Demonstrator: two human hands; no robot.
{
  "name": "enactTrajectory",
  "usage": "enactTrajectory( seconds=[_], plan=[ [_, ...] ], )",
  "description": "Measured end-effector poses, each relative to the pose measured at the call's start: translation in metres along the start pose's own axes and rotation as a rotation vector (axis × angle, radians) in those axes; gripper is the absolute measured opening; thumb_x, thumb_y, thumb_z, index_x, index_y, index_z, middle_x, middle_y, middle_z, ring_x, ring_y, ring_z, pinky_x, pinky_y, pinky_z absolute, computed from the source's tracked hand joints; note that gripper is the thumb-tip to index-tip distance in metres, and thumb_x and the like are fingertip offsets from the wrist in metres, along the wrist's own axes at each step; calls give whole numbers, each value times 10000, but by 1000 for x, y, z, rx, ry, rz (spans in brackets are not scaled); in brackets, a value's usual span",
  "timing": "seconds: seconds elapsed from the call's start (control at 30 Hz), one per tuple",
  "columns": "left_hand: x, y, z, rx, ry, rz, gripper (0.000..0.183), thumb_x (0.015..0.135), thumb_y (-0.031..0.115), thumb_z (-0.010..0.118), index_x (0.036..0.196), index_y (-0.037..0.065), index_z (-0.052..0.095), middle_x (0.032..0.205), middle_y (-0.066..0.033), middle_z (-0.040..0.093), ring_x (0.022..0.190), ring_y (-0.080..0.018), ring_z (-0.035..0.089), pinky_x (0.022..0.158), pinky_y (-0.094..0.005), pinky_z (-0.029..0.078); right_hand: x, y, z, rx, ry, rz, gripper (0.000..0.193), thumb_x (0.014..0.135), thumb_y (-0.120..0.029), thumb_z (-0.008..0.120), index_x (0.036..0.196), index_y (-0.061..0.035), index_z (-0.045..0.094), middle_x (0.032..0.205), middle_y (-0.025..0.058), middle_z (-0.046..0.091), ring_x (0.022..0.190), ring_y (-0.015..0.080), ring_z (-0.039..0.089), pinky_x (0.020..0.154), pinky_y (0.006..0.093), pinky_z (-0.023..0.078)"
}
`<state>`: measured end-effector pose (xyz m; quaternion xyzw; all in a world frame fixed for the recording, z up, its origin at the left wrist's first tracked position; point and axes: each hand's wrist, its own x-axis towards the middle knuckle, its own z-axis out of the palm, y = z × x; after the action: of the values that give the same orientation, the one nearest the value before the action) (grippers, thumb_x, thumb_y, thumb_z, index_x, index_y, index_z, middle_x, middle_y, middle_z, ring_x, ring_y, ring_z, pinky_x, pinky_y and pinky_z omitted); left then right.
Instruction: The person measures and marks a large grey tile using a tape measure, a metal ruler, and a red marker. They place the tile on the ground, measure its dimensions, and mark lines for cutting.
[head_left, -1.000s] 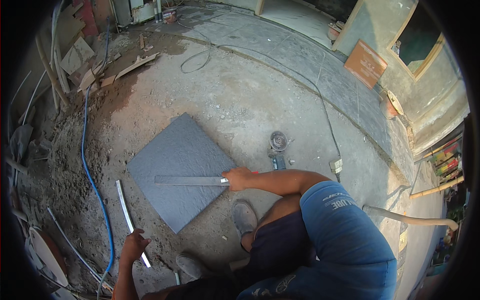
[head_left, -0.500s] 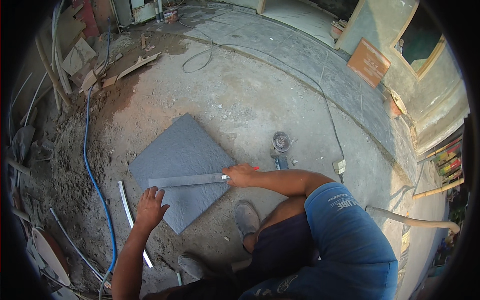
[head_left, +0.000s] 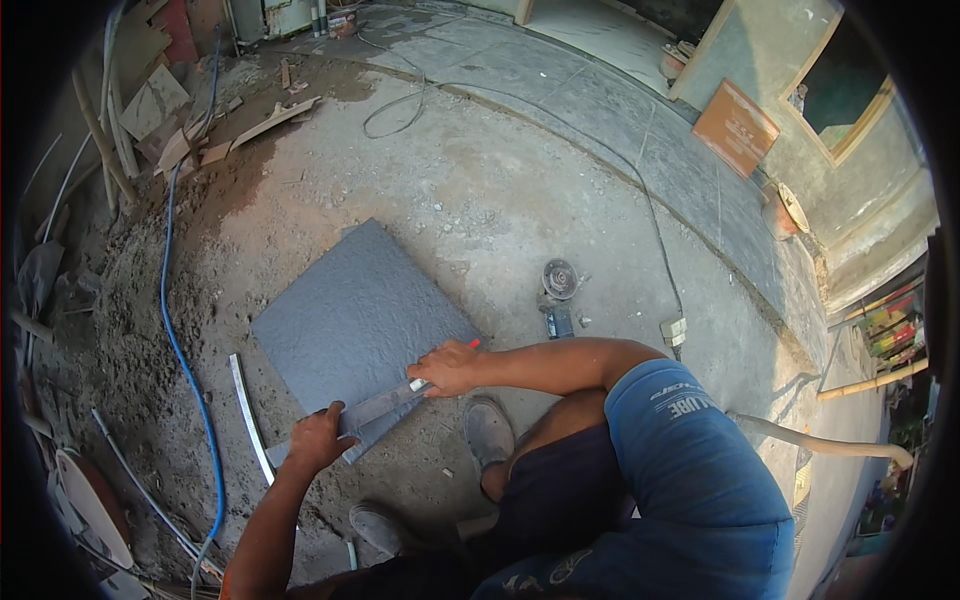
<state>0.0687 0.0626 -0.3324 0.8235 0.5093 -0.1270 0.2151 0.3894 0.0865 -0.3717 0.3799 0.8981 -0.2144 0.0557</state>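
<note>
Straightedge runs from right hand past left hand

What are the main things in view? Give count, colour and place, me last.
Tile: one, dark grey, on the ground
Straightedge: one, grey, angled over the tile's near corner
Pen-like item: one, red end showing, by the tile's right corner
Angle grinder: one, blue and grey, right of the tile
Cable: one, dark, looping across the ground
Hose: one, blue, left of the tile
Metal strip: one, silver, between hose and tile
Panel: one, orange-brown, leaning at far right
Wood scraps: several, brown, far left
Shoes: two, grey, nearer than the tile
Left fingers: one set, bare, on the straightedge's left part
Right fingers: one set, bare, at its right end
</note>
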Motion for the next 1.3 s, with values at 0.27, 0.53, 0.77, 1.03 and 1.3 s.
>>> enactTrajectory(
  seconds=[0.27, 0.53, 0.77, 1.03, 1.3],
  plan=[
    [-2, -21, 5, -57, -5, 19, 432, 790, 346, 814, 1026, 47, 610, 885, -175, 706, 893, -373, 694, 799, -478, 545, 7, -5, -5, 46, -25, 15, 417, 852, -327, 749, 1157, -93, 587, 1010, 129, 689, 983, 336, 683, 810, 471, 537],
    [-1, -38, 8, -56, -2, 31, 444, 773, 353, 826, 1041, 63, 624, 872, -168, 707, 888, -377, 691, 804, -487, 540, 4, 0, 1, 108, -4, -2, 404, 853, -313, 734, 1171, -101, 605, 1034, 131, 682, 996, 330, 678, 814, 471, 542],
    [2, -30, 1, -49, -37, 7, 456, 773, 357, 825, 1071, 67, 638, 892, -168, 712, 912, -376, 690, 807, -479, 538, 2, 0, 4, 96, -5, 22, 388, 869, -324, 715, 1162, -101, 591, 1023, 129, 683, 997, 328, 678, 802, 477, 542],
    [0, -34, 3, -89, -16, 19, 441, 744, 348, 843, 1016, 54, 658, 852, -178, 708, 873, -384, 691, 775, -476, 539, 4, -1, 4, 137, -54, 36, 445, 869, -328, 737, 1224, -110, 579, 1047, 128, 669, 1029, 332, 665, 820, 474, 537],
    [-4, -72, 12, -162, 76, 33, 419, 731, 304, 854, 943, 6, 650, 806, -209, 686, 810, -406, 685, 730, -466, 537, -9, 10, 1, 47, 161, 245, 557, 823, -321, 781, 1261, -76, 538, 1202, 183, 562, 1160, 369, 588, 916, 476, 537]
  ],
)
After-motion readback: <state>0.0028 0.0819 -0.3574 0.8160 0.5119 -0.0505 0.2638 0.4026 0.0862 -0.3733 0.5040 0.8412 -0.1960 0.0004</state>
